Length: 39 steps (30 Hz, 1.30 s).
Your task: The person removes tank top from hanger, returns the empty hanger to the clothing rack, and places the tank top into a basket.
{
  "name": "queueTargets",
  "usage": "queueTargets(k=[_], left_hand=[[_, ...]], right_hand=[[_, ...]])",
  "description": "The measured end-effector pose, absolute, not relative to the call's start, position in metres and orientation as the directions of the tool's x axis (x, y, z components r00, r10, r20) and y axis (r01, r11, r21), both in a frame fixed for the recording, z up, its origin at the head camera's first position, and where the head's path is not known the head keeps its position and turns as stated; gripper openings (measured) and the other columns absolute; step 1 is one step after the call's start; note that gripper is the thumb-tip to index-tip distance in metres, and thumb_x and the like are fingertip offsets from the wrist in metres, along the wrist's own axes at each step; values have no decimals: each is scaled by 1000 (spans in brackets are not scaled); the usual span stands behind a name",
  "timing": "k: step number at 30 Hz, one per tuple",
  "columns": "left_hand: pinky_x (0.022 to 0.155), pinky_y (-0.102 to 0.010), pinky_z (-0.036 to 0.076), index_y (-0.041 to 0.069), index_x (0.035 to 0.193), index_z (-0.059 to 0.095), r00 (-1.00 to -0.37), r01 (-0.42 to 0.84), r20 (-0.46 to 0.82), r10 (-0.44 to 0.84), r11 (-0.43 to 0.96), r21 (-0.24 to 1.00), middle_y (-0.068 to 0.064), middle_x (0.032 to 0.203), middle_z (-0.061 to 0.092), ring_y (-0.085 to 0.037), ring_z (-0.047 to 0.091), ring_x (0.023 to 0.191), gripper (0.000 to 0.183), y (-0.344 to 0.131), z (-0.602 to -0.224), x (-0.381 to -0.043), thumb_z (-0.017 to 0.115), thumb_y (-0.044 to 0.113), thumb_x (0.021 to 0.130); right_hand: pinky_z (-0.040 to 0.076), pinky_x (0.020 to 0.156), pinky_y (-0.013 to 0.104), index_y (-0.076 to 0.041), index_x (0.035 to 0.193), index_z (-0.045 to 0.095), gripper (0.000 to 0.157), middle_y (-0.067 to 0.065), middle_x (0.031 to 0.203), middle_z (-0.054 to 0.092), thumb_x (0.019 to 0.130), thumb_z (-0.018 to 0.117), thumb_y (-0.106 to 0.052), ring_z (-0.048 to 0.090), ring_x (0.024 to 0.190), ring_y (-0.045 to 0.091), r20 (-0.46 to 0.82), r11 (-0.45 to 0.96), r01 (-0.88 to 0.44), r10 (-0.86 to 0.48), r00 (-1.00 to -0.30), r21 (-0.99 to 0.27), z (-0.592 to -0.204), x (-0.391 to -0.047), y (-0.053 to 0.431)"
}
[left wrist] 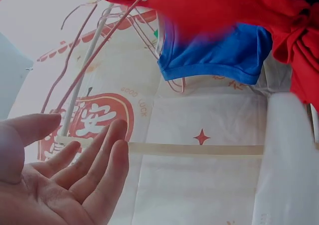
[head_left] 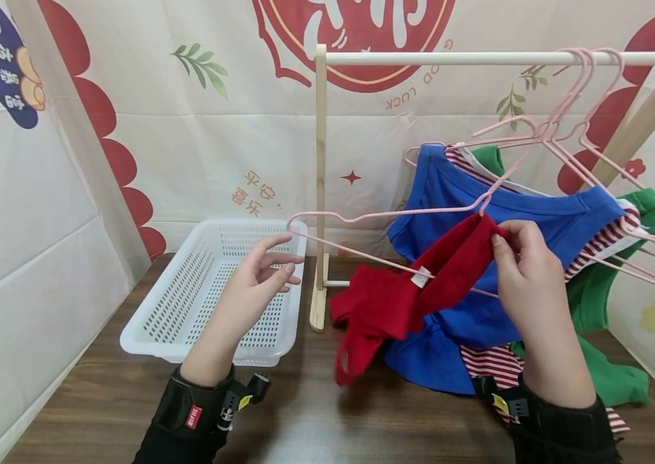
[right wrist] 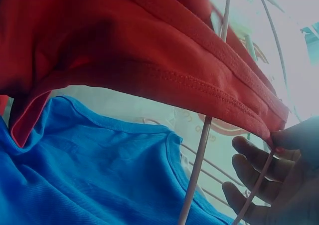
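My right hand (head_left: pixel 530 277) pinches the edge of a red tank top (head_left: pixel 385 299) between thumb and fingers, beside the neck of a pink hanger (head_left: pixel 385 214). The red cloth drapes over the hanger's right side and droops, bunched, to the left, with a white tag showing. In the right wrist view, the hanger's wire passes behind the stitched red edge, near the fingertips (right wrist: pixel 241 144). My left hand (head_left: pixel 258 283) is empty, fingers spread and slightly bent, just below the hanger's left end. In the left wrist view its palm (left wrist: pixel 55 195) shows.
A white perforated basket (head_left: pixel 150 303) stands left on the wooden table (head_left: pixel 281 412). Behind the red top, a blue tank top (head_left: pixel 449 193) and striped and green garments (head_left: pixel 612 370) hang on pink hangers from a white rail (head_left: pixel 420 58). A wooden post (head_left: pixel 320 161) supports its left end.
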<state>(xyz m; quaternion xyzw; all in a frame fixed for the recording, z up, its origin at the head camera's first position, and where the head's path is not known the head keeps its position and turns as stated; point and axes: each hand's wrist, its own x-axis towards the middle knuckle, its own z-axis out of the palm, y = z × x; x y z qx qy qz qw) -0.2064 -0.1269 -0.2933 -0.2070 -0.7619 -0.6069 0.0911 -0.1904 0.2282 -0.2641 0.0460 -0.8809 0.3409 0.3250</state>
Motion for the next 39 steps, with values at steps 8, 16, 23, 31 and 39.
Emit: queueTargets(k=[8,16,23,31,39], left_hand=[[74,-46,56,7,133,54,-873,466,413,258,193,863,-13,109,68,-24,68,81,36,-128,-291,-203,58,11,98],[61,-43,55,6,111,65,-862,471,362,355,298,830,-9,88,69,-20,64,64,19,-126,-293,-199,54,18,101],[61,-47,56,3,94,60,-843,523,463,275,211,826,-9,76,65,-21,63,63,23,-122,-290,-192,50,21,103],[55,-33,56,1,88,58,-793,608,601,97,194,770,-10,70,58,-19,61,58,22,-126,-283,-185,49,15,103],[55,-28,55,-4,91,57,-747,647,664,-16,206,734,-11,73,57,-15,61,58,20,-145,-277,-182,48,10,102]], right_hand=[[37,71,14,0,123,55,29,21,109,62,103,47,-21,57,96,33,613,783,-341,65,-787,-520,-267,-193,221],[38,72,15,0,120,58,27,20,109,63,102,52,-19,57,98,34,642,793,-359,52,-765,-492,-269,-193,215],[47,76,33,-1,120,59,27,19,110,62,101,52,-19,58,97,33,626,799,-364,19,-780,-478,-268,-193,214],[51,75,54,-2,123,57,28,19,109,59,101,53,-18,54,97,33,568,803,-375,-55,-821,-464,-268,-193,213],[46,82,61,0,122,58,28,21,110,59,101,53,-18,51,105,39,576,808,-378,-59,-815,-453,-268,-194,216]])
